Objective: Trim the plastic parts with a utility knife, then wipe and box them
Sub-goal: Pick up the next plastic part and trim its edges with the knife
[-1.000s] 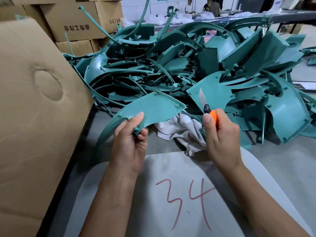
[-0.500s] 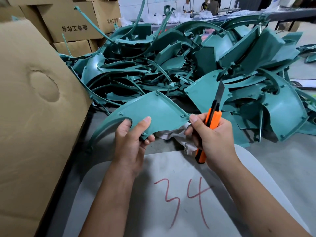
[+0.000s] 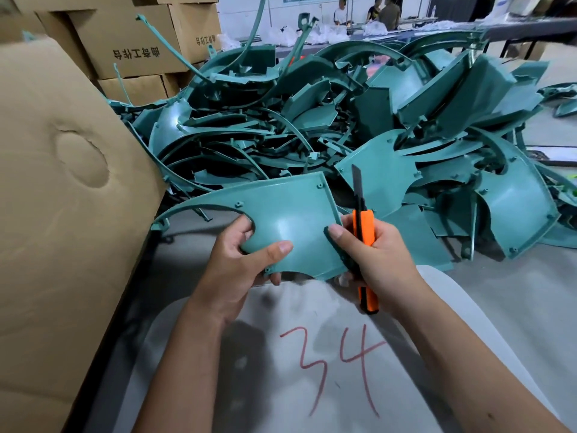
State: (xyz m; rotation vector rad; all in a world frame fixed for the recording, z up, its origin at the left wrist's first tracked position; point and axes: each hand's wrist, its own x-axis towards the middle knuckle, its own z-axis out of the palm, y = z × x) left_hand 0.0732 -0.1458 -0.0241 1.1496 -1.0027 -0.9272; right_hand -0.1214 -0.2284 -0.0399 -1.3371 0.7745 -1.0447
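Furthest left of the grip stands one tall sheet of brown corrugated cardboard (image 3: 62,189), matte, with a round pressed dent in it. Behind it rise at least three stacked cardboard cartons (image 3: 131,42) printed with dark characters. The left hand (image 3: 240,264) grasps one teal plastic part (image 3: 281,223) by its lower left edge, thumb on the glossy upper face, fingers curled beneath. This part is a smooth curved panel with a raised rim, small screw bosses near the corners and a long thin arm sweeping out to the left. Directly below both hands lies one pale grey curved board (image 3: 312,370) with "34" in red. The right hand (image 3: 377,260) is clenched round one orange utility knife (image 3: 363,239), whose thumb presses the panel's right edge; the dark blade points up, just right of that edge. Beyond the grip, one large heap of teal parts (image 3: 406,126), too tangled to count, covers the grey table (image 3: 530,292): curved shells, flat panels, thin strips. Three people (image 3: 368,9) stand far behind.
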